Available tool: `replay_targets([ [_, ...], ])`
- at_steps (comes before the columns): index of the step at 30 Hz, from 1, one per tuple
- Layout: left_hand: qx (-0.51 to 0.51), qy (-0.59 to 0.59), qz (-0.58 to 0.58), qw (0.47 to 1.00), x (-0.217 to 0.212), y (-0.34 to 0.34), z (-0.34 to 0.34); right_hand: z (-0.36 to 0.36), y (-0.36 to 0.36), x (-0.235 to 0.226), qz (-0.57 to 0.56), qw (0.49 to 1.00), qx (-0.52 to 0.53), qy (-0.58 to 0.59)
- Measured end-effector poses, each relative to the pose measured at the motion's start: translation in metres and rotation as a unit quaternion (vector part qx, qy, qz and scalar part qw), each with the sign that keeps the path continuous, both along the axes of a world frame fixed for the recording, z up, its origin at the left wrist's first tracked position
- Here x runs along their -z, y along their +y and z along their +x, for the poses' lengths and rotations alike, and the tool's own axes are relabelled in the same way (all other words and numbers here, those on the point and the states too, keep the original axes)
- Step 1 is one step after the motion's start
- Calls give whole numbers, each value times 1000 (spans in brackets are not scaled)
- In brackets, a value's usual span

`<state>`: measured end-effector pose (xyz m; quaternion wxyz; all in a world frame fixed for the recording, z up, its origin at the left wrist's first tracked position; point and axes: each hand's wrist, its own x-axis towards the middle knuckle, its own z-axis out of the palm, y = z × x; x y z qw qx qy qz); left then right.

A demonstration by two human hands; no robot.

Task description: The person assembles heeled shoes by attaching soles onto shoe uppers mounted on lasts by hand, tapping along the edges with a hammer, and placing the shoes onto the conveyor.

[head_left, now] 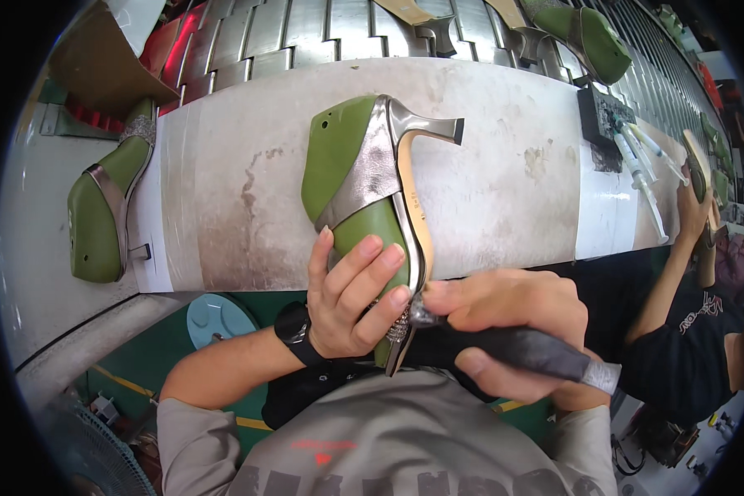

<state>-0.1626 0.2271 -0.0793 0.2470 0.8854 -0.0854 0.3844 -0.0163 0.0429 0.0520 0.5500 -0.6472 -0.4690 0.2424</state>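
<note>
Grey shirt (397,430) nearest, bearing dark lettering (428,484). I see left hand (351,302) clamped on shoe (368,161), sole (417,219) stamped; right hand (525,310) gripping tool (546,357).

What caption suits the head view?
Left hand holds metallic high-heeled shoe on green last; right hand grips dark-handled tool.

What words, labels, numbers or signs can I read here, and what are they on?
Grey shirt: large dark letters, cut off below, and small red print, blurred; neither quoted.
Sole of the held shoe: tiny marks, too small to read.
Co-worker's black shirt: white marks, too unclear to read.
</note>
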Motion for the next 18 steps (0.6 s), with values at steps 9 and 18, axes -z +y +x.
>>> replay_targets([
  [9, -5, 4, -19, 1000, -3, -5, 4, -42, -2, -13, -23, 985, -22, -169],
  [18, -7, 9, -28, 1000, -1, -5, 0, -46, -18, 6, -9, 990, 117, 78],
])
